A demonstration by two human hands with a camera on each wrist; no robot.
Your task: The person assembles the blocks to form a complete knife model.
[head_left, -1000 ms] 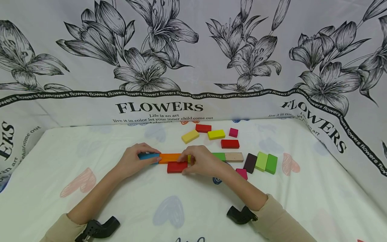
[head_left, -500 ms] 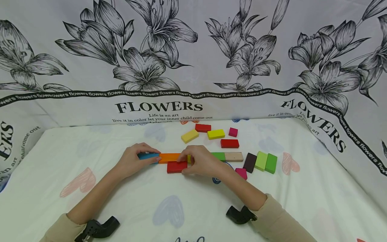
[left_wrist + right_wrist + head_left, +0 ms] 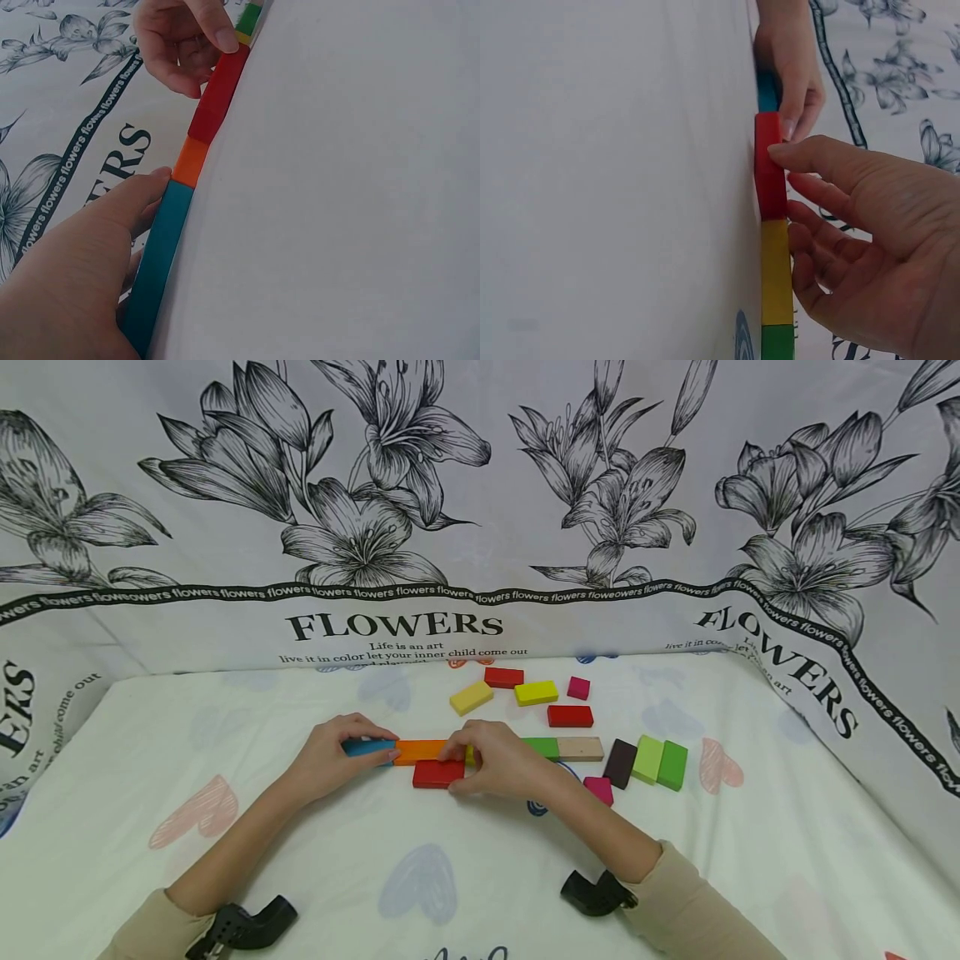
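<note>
A row of coloured wooden blocks lies across the cloth: a blue block (image 3: 367, 750), an orange block (image 3: 420, 752), a yellow block (image 3: 776, 271), a green block (image 3: 542, 748) and a natural-wood block (image 3: 581, 749). My left hand (image 3: 339, 758) holds the blue block at the row's left end, thumb in front and fingers behind. A red block (image 3: 438, 774) lies against the near side of the orange one. My right hand (image 3: 501, 760) pinches it, thumb on its near right corner and fingers behind the row. That hand hides most of the yellow block in the head view.
Behind the row lie two red blocks (image 3: 570, 717), two yellow blocks (image 3: 536, 693) and a small pink block (image 3: 579, 687). To the right are a dark block (image 3: 620, 764), a lime block (image 3: 648, 760), a green block (image 3: 673, 766) and another pink block (image 3: 598, 791).
The red block by the right hand has shifted very slightly left, the right thumb with it. The left hand and the other blocks look unmoved.
</note>
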